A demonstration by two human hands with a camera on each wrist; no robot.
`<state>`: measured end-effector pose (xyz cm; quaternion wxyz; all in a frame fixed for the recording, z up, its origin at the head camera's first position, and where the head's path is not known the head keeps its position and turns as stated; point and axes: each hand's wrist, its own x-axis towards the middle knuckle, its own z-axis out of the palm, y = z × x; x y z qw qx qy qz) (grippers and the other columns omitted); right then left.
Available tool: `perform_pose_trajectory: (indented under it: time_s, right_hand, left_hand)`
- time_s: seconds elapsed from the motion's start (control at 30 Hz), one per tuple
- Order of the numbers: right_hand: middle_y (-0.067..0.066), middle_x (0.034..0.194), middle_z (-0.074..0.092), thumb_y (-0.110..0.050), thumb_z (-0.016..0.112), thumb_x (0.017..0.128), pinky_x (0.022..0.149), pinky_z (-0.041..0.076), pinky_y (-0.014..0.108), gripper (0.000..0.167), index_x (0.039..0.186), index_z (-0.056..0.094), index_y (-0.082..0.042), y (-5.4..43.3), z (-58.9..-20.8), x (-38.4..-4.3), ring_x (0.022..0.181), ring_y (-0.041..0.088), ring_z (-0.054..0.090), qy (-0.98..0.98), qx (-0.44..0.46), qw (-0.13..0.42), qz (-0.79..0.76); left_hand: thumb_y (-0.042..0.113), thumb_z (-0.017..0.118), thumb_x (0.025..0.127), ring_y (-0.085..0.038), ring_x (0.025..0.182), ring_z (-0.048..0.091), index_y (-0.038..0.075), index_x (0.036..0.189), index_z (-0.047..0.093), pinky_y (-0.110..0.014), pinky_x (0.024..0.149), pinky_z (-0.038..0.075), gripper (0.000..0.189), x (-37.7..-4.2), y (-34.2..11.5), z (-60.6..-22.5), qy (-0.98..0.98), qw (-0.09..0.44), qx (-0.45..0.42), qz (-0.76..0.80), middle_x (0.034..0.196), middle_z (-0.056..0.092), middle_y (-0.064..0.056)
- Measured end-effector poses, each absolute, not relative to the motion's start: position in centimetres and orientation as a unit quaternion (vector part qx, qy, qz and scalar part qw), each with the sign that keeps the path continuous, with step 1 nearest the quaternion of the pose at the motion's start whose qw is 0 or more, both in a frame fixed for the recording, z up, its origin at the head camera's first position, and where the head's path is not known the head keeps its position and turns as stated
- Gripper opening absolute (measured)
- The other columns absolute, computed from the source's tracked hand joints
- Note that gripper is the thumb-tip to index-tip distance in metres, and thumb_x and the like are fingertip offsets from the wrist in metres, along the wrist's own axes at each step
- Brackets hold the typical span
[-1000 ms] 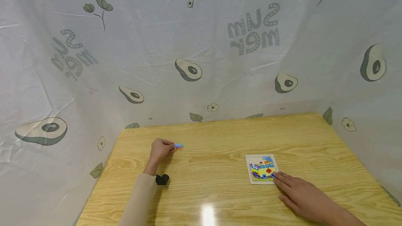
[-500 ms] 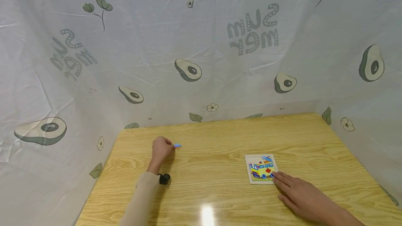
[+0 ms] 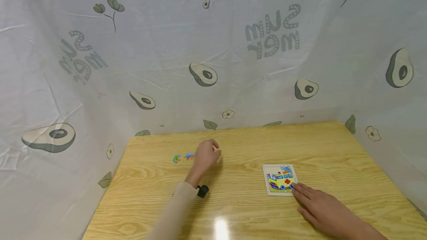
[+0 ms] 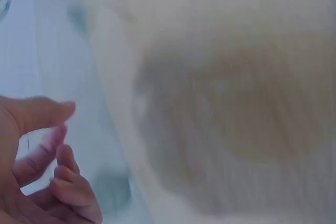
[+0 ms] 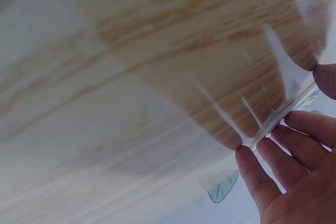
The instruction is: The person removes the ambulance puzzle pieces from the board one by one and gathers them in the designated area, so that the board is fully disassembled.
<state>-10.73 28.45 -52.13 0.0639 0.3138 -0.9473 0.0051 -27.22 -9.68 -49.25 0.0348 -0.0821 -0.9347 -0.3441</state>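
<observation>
Left hand (image 3: 206, 154) sits farther right now, empty fingers loosely curled; the right hand (image 3: 321, 208), fingers straight, touches the puzzle board (image 3: 271, 169).

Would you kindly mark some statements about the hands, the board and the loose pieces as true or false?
1. The right hand touches the puzzle board. True.
2. Small loose pieces lie on the wooden table. True.
3. The left hand holds a piece. False: it holds nothing.
4. The loose pieces lie to the right of the puzzle board. False: they lie to its left.
5. The puzzle board shows a red cross. True.
</observation>
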Motion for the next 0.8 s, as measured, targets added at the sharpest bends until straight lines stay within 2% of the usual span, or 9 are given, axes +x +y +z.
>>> perform_pose_trajectory:
  time_s: [0.07, 0.13, 0.3, 0.43, 0.6, 0.8]
  right_hand:
    - [0.006, 0.149, 0.064, -0.047, 0.064, 0.103, 0.098, 0.059, 0.048, 0.054, 0.144, 0.065, -0.011, 28.6, -52.1, -10.7, 0.13, 0.03, 0.067, -0.947, 0.315, 0.066, 0.006]
    - [0.006, 0.149, 0.064, -0.046, 0.065, 0.103, 0.097, 0.059, 0.048, 0.054, 0.143, 0.066, -0.011, 28.7, -52.1, -10.7, 0.129, 0.03, 0.067, -0.945, 0.319, 0.073, 0.005]
    - [0.006, 0.149, 0.064, -0.045, 0.066, 0.102, 0.096, 0.059, 0.048, 0.053, 0.143, 0.066, -0.011, 28.7, -52.2, -10.9, 0.129, 0.03, 0.067, -0.943, 0.324, 0.081, 0.008]
    - [0.007, 0.148, 0.065, -0.045, 0.066, 0.103, 0.096, 0.059, 0.048, 0.052, 0.142, 0.066, -0.01, 28.7, -52.3, -11.0, 0.129, 0.031, 0.068, -0.942, 0.326, 0.079, 0.014]
    - [0.008, 0.147, 0.065, -0.044, 0.067, 0.102, 0.095, 0.06, 0.047, 0.052, 0.141, 0.067, -0.011, 29.0, -52.5, -11.0, 0.128, 0.03, 0.068, -0.94, 0.331, 0.087, 0.011]
    - [0.007, 0.147, 0.066, -0.043, 0.069, 0.101, 0.093, 0.061, 0.047, 0.051, 0.141, 0.068, -0.011, 29.2, -52.7, -11.1, 0.127, 0.029, 0.069, -0.935, 0.337, 0.109, 0.013]
  left_hand:
    - [0.012, 0.068, 0.098, -0.008, 0.047, 0.037, 0.006, 0.106, 0.074, -0.023, 0.044, 0.031, 0.012, -26.6, -6.9, -49.5, -0.937, 0.007, -0.119, -0.329, 0.066, 0.058, -0.002]
    - [0.014, 0.068, 0.098, -0.007, 0.052, 0.038, 0.009, 0.104, 0.073, -0.023, 0.047, 0.033, 0.01, -26.1, -4.4, -49.8, -0.943, -0.009, -0.152, -0.297, 0.07, 0.055, 0.001]
    - [0.018, 0.07, 0.098, -0.007, 0.063, 0.045, 0.013, 0.102, 0.074, -0.022, 0.054, 0.04, 0.008, -24.8, 0.7, -49.9, -0.945, -0.038, -0.205, -0.251, 0.081, 0.057, 0.004]
    - [0.023, 0.071, 0.099, -0.006, 0.063, 0.047, 0.015, 0.104, 0.074, -0.02, 0.054, 0.04, 0.009, -24.3, 3.4, -49.8, -0.942, -0.065, -0.226, -0.241, 0.079, 0.057, 0.006]
    - [0.03, 0.07, 0.101, -0.002, 0.074, 0.051, 0.02, 0.108, 0.075, -0.017, 0.063, 0.043, 0.013, -23.8, 5.9, -50.0, -0.937, -0.077, -0.27, -0.207, 0.089, 0.063, 0.009]
    - [0.036, 0.069, 0.101, 0.001, 0.093, 0.061, 0.025, 0.12, 0.077, -0.014, 0.076, 0.05, 0.023, -23.4, 7.9, -50.6, -0.933, -0.058, -0.318, -0.159, 0.108, 0.071, 0.011]
